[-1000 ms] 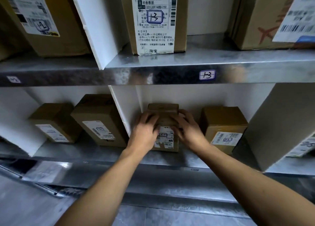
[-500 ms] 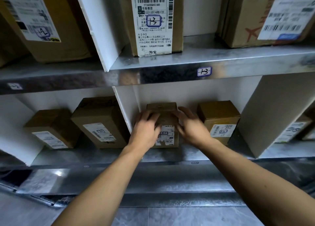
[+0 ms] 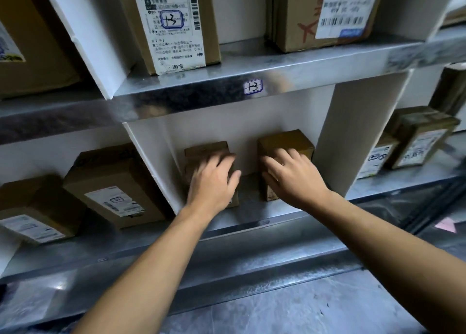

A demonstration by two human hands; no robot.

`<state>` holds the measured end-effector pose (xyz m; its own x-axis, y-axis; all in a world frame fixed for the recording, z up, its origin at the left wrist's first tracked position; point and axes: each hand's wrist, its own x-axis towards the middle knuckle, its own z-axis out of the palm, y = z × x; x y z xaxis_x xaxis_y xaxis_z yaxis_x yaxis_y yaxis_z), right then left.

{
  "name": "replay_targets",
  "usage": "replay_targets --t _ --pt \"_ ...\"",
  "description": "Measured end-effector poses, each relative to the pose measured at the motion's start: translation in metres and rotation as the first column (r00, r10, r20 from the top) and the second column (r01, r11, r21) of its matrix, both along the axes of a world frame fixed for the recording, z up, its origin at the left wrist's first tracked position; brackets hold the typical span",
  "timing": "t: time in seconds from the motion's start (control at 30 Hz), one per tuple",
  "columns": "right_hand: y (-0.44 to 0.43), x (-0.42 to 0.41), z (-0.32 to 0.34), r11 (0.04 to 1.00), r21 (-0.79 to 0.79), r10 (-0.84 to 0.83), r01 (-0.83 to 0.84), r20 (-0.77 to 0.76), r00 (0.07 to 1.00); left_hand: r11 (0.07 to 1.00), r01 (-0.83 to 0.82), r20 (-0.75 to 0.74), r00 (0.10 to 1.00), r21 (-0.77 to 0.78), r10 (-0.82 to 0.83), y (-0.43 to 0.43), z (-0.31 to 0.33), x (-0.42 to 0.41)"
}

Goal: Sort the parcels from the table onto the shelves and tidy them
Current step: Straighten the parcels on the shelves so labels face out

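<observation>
Two small brown parcels stand in the lower shelf's middle compartment, between white dividers. My left hand (image 3: 214, 179) lies over the front of the left parcel (image 3: 204, 150), fingers reaching its right edge; the hand is blurred. My right hand (image 3: 293, 177) rests with spread fingers on the front and top of the right parcel (image 3: 287, 140). A narrow gap separates the two parcels. Both labels are hidden by my hands. The metal lower shelf (image 3: 252, 224) carries them.
The upper shelf (image 3: 302, 66) bears a tag marked 13 (image 3: 253, 87) and holds a tall labelled box (image 3: 174, 23) and another box (image 3: 325, 13). Labelled boxes (image 3: 113, 182) fill the left compartment; more boxes (image 3: 418, 137) stand at right. White dividers (image 3: 335, 137) bound the middle bay.
My right hand left the left parcel and moved right onto the right parcel. My left hand shifted across the left parcel's front. The view swung left and closer.
</observation>
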<state>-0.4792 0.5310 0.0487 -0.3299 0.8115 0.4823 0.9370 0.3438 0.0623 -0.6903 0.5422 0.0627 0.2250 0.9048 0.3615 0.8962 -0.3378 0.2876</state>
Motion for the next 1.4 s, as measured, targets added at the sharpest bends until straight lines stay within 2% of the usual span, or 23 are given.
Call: replay_targets --t 0.23,0.53,0.6,0.87,1.13,1.4 --pt "0.013 0.059 0.008 0.991 -0.072 -0.12 0.115 -0.069 0.99 0.988 0.12 0.058 0.992 -0.101 -0.114 0.021 0.001 0.055" --pt "0.038 0.096 0.005 0.961 -0.276 -0.056 0.021 -0.118 0.991 0.96 0.108 0.051 0.994 -0.258 -0.098 0.04 -0.013 0.106" --pt "0.043 0.098 0.002 0.949 -0.314 -0.016 -0.029 -0.14 0.99 0.969 0.086 0.048 0.996 -0.232 -0.077 0.045 -0.019 0.109" --pt "0.062 0.109 -0.018 0.942 -0.285 0.076 -0.176 -0.33 0.941 0.993 0.031 0.1 0.995 -0.117 -0.019 0.047 -0.032 0.122" --pt "0.066 0.122 -0.032 0.971 -0.187 0.054 -0.15 -0.437 0.898 0.997 0.029 0.084 0.996 -0.075 -0.022 0.052 -0.034 0.14" --pt "0.065 0.124 -0.031 0.981 -0.161 0.019 -0.111 -0.485 0.874 0.999 0.006 0.102 0.995 -0.033 -0.002 0.05 -0.037 0.152"
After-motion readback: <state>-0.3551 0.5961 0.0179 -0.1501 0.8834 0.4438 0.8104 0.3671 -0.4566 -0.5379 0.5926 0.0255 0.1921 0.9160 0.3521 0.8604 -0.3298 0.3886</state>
